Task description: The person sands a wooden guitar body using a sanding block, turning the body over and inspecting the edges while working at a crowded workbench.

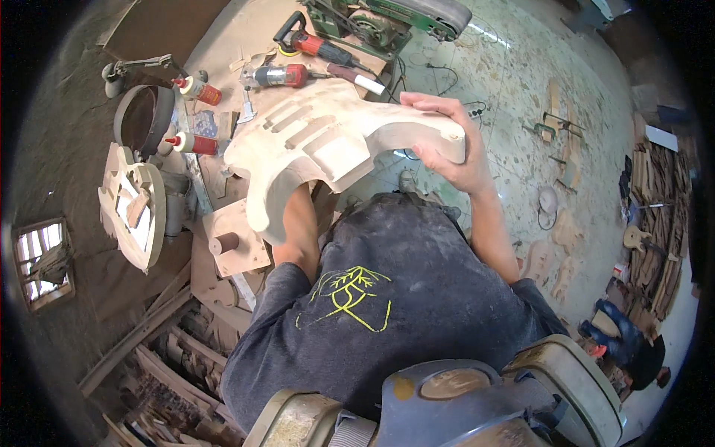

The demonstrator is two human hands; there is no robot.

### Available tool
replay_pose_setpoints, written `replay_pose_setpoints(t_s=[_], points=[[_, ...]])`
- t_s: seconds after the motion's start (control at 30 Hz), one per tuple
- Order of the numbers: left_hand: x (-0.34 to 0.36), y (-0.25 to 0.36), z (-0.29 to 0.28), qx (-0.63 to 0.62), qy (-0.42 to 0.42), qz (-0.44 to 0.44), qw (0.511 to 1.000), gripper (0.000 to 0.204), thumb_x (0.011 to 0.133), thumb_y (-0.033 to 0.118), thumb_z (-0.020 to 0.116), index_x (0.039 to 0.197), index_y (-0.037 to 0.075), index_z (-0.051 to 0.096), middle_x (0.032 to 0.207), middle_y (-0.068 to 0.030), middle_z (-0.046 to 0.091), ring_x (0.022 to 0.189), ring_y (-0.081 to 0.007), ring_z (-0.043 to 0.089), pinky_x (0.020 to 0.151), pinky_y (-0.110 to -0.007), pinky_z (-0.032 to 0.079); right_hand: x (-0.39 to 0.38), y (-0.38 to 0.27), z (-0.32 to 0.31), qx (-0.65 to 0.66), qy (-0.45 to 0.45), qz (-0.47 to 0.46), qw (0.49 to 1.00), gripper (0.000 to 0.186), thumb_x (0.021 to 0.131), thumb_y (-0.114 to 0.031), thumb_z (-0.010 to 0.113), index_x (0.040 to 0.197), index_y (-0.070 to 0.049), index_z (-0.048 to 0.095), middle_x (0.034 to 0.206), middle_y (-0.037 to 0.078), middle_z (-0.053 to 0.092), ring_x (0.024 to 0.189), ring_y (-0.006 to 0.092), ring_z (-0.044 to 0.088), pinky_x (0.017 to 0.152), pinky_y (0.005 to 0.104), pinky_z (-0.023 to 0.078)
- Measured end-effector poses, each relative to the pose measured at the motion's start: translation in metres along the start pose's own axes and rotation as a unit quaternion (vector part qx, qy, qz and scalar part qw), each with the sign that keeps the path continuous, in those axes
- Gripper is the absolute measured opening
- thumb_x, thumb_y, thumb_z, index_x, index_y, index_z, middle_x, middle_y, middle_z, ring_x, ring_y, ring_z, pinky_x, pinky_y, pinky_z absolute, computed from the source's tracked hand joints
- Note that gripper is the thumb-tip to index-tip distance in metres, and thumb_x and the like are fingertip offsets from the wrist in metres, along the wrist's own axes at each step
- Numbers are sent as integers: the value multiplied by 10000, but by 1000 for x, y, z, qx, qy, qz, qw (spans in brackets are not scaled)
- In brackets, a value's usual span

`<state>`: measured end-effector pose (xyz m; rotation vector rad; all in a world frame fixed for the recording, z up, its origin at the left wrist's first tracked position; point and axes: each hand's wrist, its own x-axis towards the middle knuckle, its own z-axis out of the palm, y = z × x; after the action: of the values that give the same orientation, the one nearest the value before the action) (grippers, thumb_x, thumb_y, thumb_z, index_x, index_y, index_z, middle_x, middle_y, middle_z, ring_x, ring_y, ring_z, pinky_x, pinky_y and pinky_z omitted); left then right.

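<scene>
A pale, unpainted electric guitar body (328,145) with routed cavities is held up in front of my chest, tilted toward me. My right hand (465,160) closes around its right end, thumb on the near edge and fingers over the far side. Behind the lower left part of the body my left forearm (299,220) goes up. The body hides that hand and its fingers. Just left of the forearm, a wooden block with a round peg (234,246) sits on the bench.
Along the bench lie an angle grinder (322,49), a red-and-grey power tool (275,75) and two glue bottles (197,91). A belt sander (387,22) stands beyond. Another guitar-shaped piece (134,212) is at left. Wood strips (655,201) are stacked right, near a person in blue trousers (612,328).
</scene>
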<state>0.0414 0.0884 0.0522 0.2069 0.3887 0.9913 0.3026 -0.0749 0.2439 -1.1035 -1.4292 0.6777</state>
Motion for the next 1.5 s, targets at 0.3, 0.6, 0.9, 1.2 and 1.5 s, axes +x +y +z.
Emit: replay_pose_setpoints(t_s=[0.3,0.6,0.9,1.2,1.5], points=[[-7,9,34,45,-43,-33,997,692,904,522,449,1466,120,415,1477,-134,460,1335,-342,457,1099,-565,370,-13,53,-24,295,127,100,942,792,865,-516,672,1386,18,406,1408,291,484,1327,330,489,1083,430,439],[-19,16,60,71,-87,-49,992,735,873,526,485,1474,112,401,1472,-150,462,1314,-354,480,1079,-567,398,-10,72,-46,506,285,94,808,951,853,-774,398,1287,70,447,1407,342,436,1325,398,461,1072,510,442],[-40,28,78,96,-112,-65,987,781,842,530,522,1482,103,387,1468,-166,464,1293,-366,504,1058,-569,426,-24,80,-65,493,241,91,831,1180,729,-897,390,1425,55,366,1500,350,318,1394,455,350,1149,538,322],[-57,35,96,107,-138,-71,982,830,812,534,558,1490,95,373,1464,-182,466,1272,-378,527,1038,-572,454,-41,71,-60,492,102,185,844,990,854,-743,530,1445,37,382,1403,161,514,1293,258,507,1116,398,378],[-54,30,146,181,6,-80,980,751,873,528,490,1480,95,403,1428,-178,508,1221,-382,557,1016,-506,472,-66,92,-80,402,99,333,847,604,827,-134,695,1359,59,482,1266,138,621,1095,213,645,959,344,522]])
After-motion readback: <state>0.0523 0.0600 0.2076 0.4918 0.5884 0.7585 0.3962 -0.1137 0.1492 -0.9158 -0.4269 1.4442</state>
